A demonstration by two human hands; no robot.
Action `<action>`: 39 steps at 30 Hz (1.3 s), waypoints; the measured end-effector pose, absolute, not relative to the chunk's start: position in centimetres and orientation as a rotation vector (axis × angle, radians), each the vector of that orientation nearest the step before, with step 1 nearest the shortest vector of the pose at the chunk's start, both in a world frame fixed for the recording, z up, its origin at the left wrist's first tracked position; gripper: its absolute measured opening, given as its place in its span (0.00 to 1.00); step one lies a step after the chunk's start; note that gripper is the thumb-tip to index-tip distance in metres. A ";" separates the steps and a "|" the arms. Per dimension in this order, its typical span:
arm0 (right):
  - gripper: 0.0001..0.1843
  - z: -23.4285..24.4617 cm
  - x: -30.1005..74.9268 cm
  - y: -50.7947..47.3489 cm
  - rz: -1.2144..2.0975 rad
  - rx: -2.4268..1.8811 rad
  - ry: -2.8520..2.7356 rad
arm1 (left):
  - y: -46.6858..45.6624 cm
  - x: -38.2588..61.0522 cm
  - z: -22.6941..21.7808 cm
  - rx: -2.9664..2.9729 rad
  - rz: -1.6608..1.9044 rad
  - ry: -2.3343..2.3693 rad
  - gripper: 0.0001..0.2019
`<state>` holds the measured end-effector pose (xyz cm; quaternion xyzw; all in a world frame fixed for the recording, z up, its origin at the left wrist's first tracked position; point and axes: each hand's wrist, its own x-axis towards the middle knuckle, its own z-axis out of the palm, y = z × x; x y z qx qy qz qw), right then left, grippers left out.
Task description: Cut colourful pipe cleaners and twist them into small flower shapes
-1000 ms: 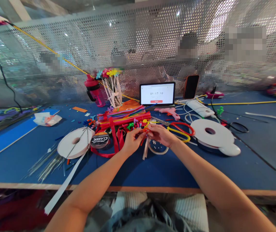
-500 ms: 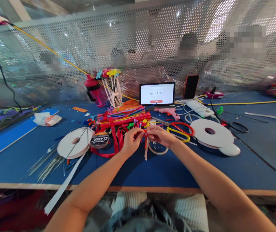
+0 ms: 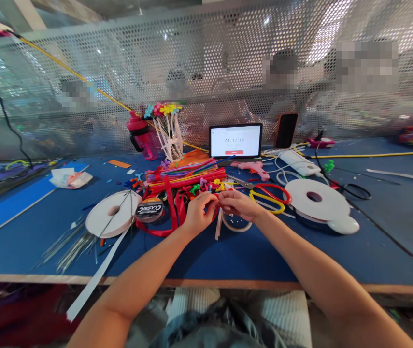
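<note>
On the blue table (image 3: 28,256), the pipe-cleaner bundle (image 3: 184,178) lies at twelve o'clock and the scissors (image 3: 269,192) at one. Your left hand (image 3: 199,212) and right hand (image 3: 238,203) are nearly closed, both pinching a small red piece (image 3: 218,205) at twelve, partly hidden, above a white strip (image 3: 218,224). A close, firm pinch suits it.

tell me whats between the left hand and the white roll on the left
In the head view, a red ribbon runs next to the left hand, and a black spool labelled CLASSIC sits beside the white roll.
</note>
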<state>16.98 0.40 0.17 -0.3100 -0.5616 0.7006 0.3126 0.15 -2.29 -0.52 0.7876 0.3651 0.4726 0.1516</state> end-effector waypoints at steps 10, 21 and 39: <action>0.10 0.0 16.5 0.4 0.990 -0.775 -1.888 | -1.2 -0.5 -0.8 1.794 1.326 1.093 0.11; 0.06 0.2 17.6 0.7 0.191 -0.644 -2.218 | -1.4 -0.3 -0.9 1.702 1.252 1.003 0.12; 0.06 0.1 17.9 0.8 0.160 -0.735 -2.110 | -1.3 0.4 -1.4 1.461 1.186 0.841 0.15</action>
